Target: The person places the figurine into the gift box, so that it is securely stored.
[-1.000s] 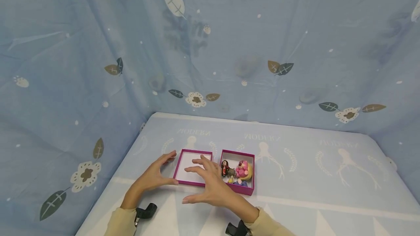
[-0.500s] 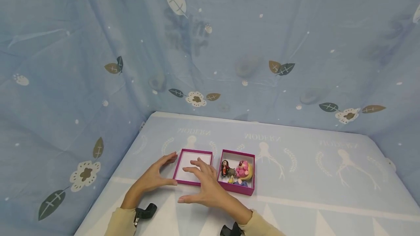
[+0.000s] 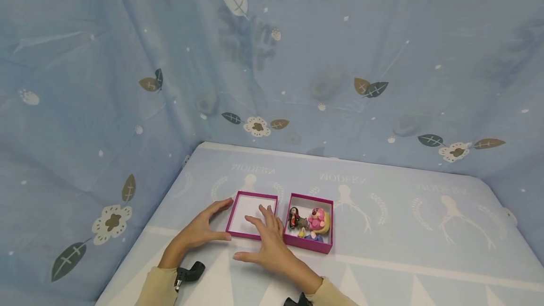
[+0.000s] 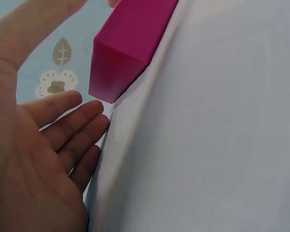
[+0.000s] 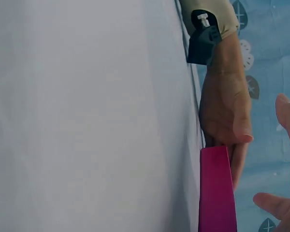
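Observation:
A shallow magenta box lid (image 3: pixel 256 194) with a white inside lies open side up on the table. My left hand (image 3: pixel 199 228) is spread at its left edge, thumb and fingers apart. In the left wrist view its fingertips (image 4: pixel 94 108) lie beside the magenta corner. My right hand (image 3: pixel 272 247) reaches over the lid's near right part, fingers spread and holding nothing; its thumb (image 3: pixel 246 256) is in front of the near edge. Just right stands a magenta box (image 3: pixel 308 243) holding a pink bear figure (image 3: pixel 315 221), a dark-haired doll (image 3: pixel 293 218) and other small toys.
A pale blue printed cloth covers the table (image 3: pixel 395 225). Blue patterned curtain (image 3: pixel 297 60) hangs behind it and along the left side. A black wrist mount (image 3: pixel 191 273) sits on the left arm, and another (image 3: pixel 299 300) shows at the bottom edge by the right sleeve.
My right hand has shifted slightly left and its fingers point more away from me, uncovering the toy box's near left corner. My left hand, the lid and the box keep their places.

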`<state>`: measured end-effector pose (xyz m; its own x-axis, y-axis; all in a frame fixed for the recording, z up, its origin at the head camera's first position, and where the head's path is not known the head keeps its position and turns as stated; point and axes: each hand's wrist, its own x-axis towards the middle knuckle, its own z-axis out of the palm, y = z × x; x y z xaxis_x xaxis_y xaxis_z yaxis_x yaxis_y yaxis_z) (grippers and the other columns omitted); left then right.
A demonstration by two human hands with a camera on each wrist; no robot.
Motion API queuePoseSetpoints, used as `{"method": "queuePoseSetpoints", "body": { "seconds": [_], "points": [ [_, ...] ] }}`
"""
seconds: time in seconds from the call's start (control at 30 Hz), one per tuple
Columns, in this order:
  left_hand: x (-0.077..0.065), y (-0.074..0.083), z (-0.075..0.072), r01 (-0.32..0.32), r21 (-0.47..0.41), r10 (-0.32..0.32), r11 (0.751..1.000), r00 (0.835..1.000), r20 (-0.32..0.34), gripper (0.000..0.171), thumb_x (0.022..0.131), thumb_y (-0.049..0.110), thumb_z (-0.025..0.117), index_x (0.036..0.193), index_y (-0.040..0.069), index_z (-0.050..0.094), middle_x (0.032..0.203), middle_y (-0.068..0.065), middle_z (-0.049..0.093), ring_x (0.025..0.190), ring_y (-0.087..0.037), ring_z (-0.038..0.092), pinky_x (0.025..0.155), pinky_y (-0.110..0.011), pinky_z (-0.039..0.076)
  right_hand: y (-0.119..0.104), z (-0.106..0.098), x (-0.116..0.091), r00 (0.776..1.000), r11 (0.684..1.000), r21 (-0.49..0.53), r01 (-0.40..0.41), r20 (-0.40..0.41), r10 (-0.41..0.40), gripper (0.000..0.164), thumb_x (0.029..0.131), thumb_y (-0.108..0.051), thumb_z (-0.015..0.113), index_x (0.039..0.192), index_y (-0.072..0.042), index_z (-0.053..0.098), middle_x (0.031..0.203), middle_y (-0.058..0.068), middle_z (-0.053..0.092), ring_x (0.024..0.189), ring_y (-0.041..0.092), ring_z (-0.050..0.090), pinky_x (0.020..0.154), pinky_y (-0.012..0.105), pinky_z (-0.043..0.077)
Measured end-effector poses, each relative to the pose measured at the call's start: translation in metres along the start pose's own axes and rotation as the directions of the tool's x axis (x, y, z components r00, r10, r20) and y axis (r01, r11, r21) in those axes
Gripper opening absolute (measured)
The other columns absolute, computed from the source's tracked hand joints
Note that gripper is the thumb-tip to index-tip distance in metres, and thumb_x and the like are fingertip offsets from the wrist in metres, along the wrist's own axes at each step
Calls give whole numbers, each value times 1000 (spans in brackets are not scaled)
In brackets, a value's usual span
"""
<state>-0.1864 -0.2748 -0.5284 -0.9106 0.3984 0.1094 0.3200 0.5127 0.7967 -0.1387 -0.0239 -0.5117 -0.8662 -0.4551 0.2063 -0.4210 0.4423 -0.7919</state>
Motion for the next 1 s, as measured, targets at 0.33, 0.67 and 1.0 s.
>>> {"method": "queuePoseSetpoints", "body": {
  "seconds": [0.33,0.67,1.0],
  "points": [
    [-1,1,1,13,58,-12,998,1000,-8,96,67,38,89,148,18,43,152,-12,43,140,-40,37,110,-66,30,10,3,1,999,999,22,-37,-37,38,90,72,-47,84,145,-12,45,162,21,8,149,46,3,109,75,17],
    [-2,0,1,62,73,-62,995,998,-6,97,66,42,88,149,19,43,151,-13,44,140,-39,37,109,-66,31,15,10,0,994,997,-74,-7,-113,-1,81,77,-24,83,147,-13,44,163,22,-1,149,44,4,113,66,24],
    [-2,2,2,44,85,-40,995,998,-47,87,70,40,87,144,13,49,146,-15,49,136,-40,42,108,-65,35,14,13,1,984,991,38,-130,-120,133,93,86,-9,71,157,-5,10,162,23,-11,149,44,-2,115,65,17]
  ]
}}
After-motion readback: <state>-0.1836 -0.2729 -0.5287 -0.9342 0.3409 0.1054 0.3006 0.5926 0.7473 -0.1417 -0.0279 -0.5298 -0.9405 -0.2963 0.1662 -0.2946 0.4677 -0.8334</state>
